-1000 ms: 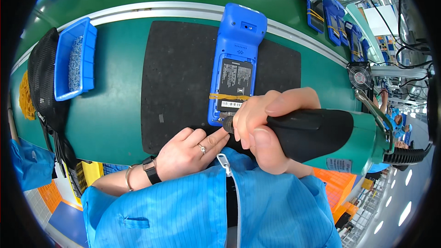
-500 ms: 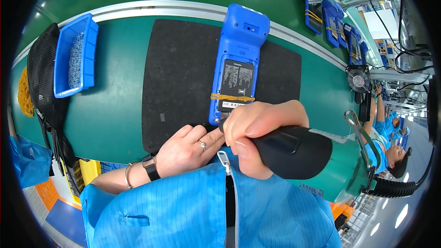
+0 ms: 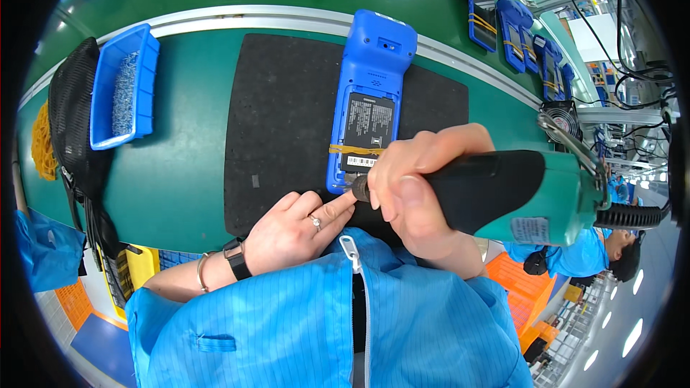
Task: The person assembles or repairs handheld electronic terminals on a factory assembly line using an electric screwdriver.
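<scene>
A blue handheld device (image 3: 379, 50) lies back side up on a black mat (image 3: 284, 115), its black battery (image 3: 369, 126) showing. A yellow rubber band (image 3: 353, 150) runs across it. My right hand (image 3: 424, 194) is wrapped around a green and black electric screwdriver (image 3: 496, 187), whose knurled nose is at the device's near end. The bit tip is hard to make out. My left hand (image 3: 298, 226) rests beside that nose, fingers folded close together and the index finger reaching to the device's near edge. Its thumb is hidden, and whatever it pinches cannot be seen.
At the left, a blue bin (image 3: 147, 90) holds many small silvery pieces, with a black mesh bag (image 3: 72, 100) and yellow rubber bands (image 3: 43, 145) beside it. More banded blue devices (image 3: 480, 14) lie at the far right, near a small fan (image 3: 562, 118). Another person (image 3: 575, 253) is at the right.
My right hand has swung the screwdriver's rear end away from me, and its nose has shifted slightly right, baring the knurled collar. My left hand has hardly moved.
</scene>
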A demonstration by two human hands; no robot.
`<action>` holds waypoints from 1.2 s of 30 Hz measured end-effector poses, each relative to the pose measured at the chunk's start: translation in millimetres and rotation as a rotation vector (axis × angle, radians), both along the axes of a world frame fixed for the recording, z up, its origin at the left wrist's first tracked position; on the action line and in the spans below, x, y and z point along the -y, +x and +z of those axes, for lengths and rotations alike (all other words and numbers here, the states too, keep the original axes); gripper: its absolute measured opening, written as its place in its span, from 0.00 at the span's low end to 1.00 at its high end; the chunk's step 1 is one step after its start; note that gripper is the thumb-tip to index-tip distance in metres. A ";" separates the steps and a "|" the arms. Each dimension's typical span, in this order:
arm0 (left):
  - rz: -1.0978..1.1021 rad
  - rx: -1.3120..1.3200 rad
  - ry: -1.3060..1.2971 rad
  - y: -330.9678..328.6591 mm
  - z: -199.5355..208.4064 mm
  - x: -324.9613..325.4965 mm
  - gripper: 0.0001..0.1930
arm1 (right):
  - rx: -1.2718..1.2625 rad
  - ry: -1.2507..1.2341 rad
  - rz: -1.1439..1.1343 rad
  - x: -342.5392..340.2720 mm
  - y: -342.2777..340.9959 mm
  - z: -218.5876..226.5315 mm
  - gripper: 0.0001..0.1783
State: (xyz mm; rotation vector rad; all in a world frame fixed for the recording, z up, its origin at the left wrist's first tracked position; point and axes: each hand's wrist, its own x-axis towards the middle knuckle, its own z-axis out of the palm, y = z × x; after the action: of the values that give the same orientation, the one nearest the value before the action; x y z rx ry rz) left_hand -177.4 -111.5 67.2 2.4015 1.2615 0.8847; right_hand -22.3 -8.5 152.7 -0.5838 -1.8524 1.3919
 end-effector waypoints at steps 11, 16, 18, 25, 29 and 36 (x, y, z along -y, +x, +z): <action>0.057 0.264 -0.029 -6.2 4.3 1.8 0.14 | -0.367 -0.238 -0.142 6.5 -2.7 10.0 0.13; 0.429 0.530 -0.348 1.9 24.8 -8.0 0.17 | -0.409 -0.235 -0.125 4.8 0.2 14.2 0.14; 0.380 0.574 -0.359 9.4 30.1 -14.2 0.14 | -0.422 -0.241 -0.119 5.5 0.6 17.1 0.14; 0.320 0.503 -0.250 1.9 26.9 -16.8 0.05 | -0.559 -0.267 -0.094 6.7 11.3 22.1 0.15; 0.736 0.279 -0.034 -63.3 54.4 -24.0 0.02 | -0.697 -0.205 -0.232 -11.3 45.2 18.4 0.15; 1.010 -0.227 0.306 -143.6 53.0 -16.5 0.18 | -0.764 -0.200 -0.536 -27.1 93.7 10.9 0.13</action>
State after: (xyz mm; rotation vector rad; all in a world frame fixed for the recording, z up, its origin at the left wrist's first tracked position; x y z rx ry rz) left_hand -320.9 -95.0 120.2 2.0083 2.6861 1.1008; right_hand 71.4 18.5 163.6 -0.4975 -0.8764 1.1973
